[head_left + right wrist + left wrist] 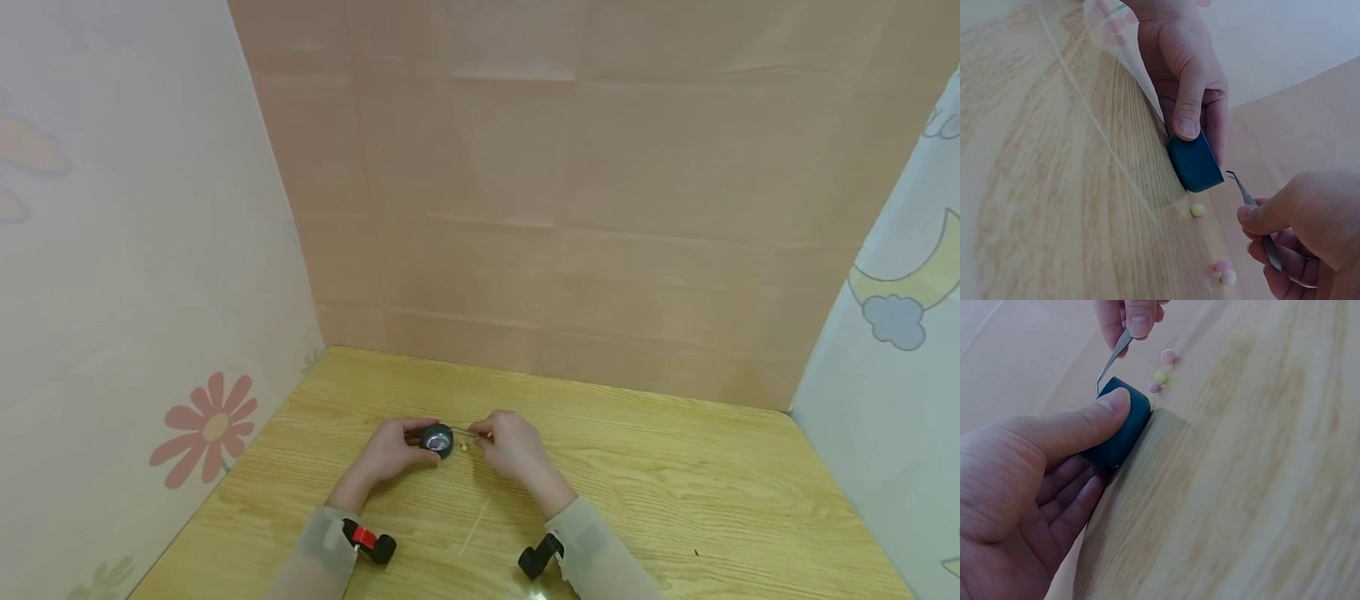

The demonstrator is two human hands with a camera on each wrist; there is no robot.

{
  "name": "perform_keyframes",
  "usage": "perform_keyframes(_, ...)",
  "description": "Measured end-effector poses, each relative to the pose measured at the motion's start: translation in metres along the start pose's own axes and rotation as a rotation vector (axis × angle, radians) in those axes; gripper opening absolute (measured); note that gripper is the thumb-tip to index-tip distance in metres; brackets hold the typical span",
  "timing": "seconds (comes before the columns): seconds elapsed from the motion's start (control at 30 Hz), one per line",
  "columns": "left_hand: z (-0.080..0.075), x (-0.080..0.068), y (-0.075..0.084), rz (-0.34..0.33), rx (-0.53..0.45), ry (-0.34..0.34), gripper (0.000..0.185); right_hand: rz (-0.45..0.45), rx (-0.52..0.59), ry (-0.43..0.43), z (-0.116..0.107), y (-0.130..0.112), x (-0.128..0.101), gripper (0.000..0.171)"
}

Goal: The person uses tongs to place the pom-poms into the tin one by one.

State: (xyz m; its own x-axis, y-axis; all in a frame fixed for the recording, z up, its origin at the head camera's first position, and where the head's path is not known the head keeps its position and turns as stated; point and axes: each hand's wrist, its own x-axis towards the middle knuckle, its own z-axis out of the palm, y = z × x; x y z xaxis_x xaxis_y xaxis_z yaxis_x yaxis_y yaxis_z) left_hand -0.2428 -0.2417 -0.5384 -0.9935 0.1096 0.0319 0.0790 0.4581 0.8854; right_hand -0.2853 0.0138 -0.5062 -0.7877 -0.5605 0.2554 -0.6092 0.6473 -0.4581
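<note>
A: How were the hands posed?
B: The round dark container was gripped by the left hand, thumb curled on its rim. Tweezers were pinched by the right hand.

A: And the room around the container?
B: Bare table was seen right of it; small beads lay just beside it.

A: The tweezers' direction?
B: Their long axis was slanted, the bent tip aimed at the container.
</note>
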Motion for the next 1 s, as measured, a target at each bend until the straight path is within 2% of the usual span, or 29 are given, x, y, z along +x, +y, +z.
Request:
perform_keyframes(0.47, 0.0, 0.001, -0.001, 0.008, 0.023, 0.003, 0.06, 0.001, 0.004, 0.025, -0.004, 0.002, 0.0, 0.016)
perform_keyframes(0.77, 0.0, 0.001, -0.003, 0.004, 0.018, -0.005, 0.06, 0.045, 0.002, 0.0, -0.007, 0.009, 0.0, 0.017)
perform_keyframes(1.0, 0.0, 0.001, -0.002, -0.002, 0.02, -0.005, 0.06, 0.042, 0.01, -0.036, -0.013, 0.013, 0.0, 0.016)
